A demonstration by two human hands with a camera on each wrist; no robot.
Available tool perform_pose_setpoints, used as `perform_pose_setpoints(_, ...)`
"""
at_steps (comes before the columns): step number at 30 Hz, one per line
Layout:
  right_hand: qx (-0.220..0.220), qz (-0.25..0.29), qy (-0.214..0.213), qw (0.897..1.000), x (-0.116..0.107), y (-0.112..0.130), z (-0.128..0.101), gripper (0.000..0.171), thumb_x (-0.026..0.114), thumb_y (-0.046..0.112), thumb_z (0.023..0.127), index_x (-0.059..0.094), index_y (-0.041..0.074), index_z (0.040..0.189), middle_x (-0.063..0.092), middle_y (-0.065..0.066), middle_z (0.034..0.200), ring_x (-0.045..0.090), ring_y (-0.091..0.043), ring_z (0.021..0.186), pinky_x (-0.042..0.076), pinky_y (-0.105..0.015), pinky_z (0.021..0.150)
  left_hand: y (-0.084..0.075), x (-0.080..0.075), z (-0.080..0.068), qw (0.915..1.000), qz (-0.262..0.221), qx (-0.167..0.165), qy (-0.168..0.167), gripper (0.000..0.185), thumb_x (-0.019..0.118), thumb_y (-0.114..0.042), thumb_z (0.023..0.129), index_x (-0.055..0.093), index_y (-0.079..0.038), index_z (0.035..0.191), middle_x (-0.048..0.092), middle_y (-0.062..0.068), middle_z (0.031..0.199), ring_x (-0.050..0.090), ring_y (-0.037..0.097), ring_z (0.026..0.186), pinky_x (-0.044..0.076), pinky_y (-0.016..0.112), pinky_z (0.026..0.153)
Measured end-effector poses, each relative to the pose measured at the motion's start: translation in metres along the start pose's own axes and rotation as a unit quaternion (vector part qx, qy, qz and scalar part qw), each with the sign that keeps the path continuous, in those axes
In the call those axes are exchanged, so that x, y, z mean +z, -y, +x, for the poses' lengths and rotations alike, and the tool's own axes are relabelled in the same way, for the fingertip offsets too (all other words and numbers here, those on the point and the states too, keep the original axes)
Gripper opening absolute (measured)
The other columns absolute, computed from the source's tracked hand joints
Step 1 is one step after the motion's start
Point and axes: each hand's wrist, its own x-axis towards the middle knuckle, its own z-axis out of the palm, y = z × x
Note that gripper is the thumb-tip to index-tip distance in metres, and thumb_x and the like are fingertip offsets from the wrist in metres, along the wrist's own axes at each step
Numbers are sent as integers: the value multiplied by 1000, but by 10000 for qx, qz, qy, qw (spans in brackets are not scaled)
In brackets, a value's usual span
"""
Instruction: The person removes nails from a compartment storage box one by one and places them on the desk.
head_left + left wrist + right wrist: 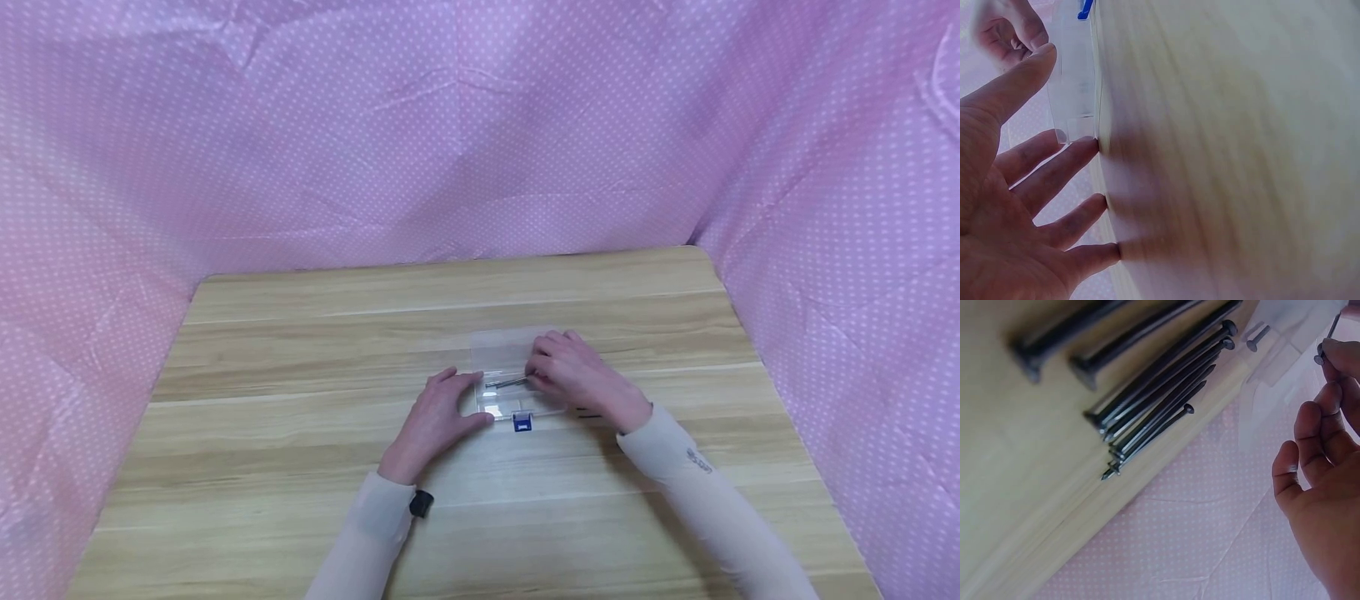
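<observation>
Centrally on the wooden surface (300, 333) lies one clear plastic box (510, 367), lid open, with a blue latch (522, 423) on its near edge. Left hand (438, 417) rests at the box's left end, fingers (1054, 165) straight and spread. Right hand (577, 371) pinches one nail (508, 382) over the box. A bundle of nails (1160, 400) lies right of the box; count unclear. Small grey writing on the right sleeve (697, 460) is illegible. Open surface surrounds the box.

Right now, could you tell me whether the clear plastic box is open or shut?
Open: the clear plastic box has its lid folded back flat on the table, and the right hand holds a nail over it.
</observation>
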Motion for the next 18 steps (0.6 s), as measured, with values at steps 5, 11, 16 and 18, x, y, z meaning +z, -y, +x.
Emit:
perform_pose_setpoints(5, -1, 83, -227, 9997, -2, -1, -5, 9, 82, 17, 89, 78, 16, 97, 64, 4, 97, 57, -18, 95, 46, -36, 81, 0, 0, 0, 10000, 46, 1, -11, 70, 85, -42, 84, 62, -13, 143, 62, 9, 145, 40, 37, 147, 36, 54, 119)
perform_pose_setpoints(11, -26, 16, -422, 9991, -3, -2, -11, 6, 81, 15, 89, 78, 15, 94, 64, 3, 95, 58, -20, 93, 46, -37, 81, -2, -1, 0, 10000, 10, 0, 5, 69, 85, -41, 84, 62, -11, 143, 62, 10, 144, 40, 38, 146, 37, 55, 118)
perform_pose_setpoints(16, 106, -1, -420, 9991, -6, -2, -15, 6, 81, 16, 90, 77, 14, 94, 64, 2, 95, 59, -21, 95, 46, -39, 80, -2, -1, 0, 10000, -16, -15, 13, 69, 85, -41, 85, 62, -11, 143, 61, 10, 145, 40, 37, 147, 36, 54, 119)
perform_pose_setpoints(18, 171, 40, -412, 9990, -6, -2, -17, 7, 81, 16, 89, 77, 14, 95, 64, 1, 95, 59, -22, 95, 46, -39, 79, -1, -1, 0, 10000, -10, -14, 5, 70, 85, -41, 85, 62, -12, 143, 61, 9, 145, 40, 37, 147, 36, 54, 119)
